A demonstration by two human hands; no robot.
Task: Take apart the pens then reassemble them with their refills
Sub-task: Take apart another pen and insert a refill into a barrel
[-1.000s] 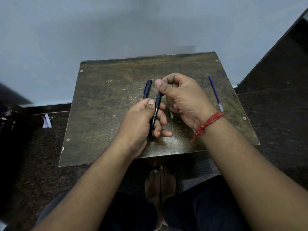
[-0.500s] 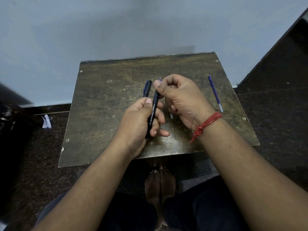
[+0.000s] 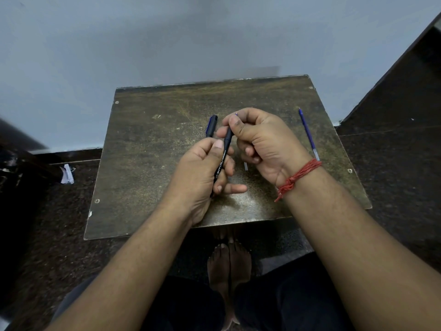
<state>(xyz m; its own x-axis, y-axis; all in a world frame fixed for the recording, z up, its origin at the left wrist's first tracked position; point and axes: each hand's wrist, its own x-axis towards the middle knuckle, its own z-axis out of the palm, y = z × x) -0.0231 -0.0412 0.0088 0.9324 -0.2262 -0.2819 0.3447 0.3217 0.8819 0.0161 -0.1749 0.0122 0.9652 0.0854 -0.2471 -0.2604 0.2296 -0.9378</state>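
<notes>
I clamp the black pen barrel [image 3: 223,158] in my left hand [image 3: 202,173] above the tabletop [image 3: 148,163] centre, steadying it. My right hand [image 3: 260,139] pinches its upper end, likely to seat the refill. A loose refill [image 3: 309,134] lies near the right edge.

I see my left hand [image 3: 202,173] gripping a black pen [image 3: 223,156] over the table [image 3: 148,163], while my right hand [image 3: 260,142] pinches its upper end. A second pen [image 3: 211,125] lies just beyond; a refill [image 3: 309,134] lies well right. Possibly a refill tip shows above my right thumb.
</notes>
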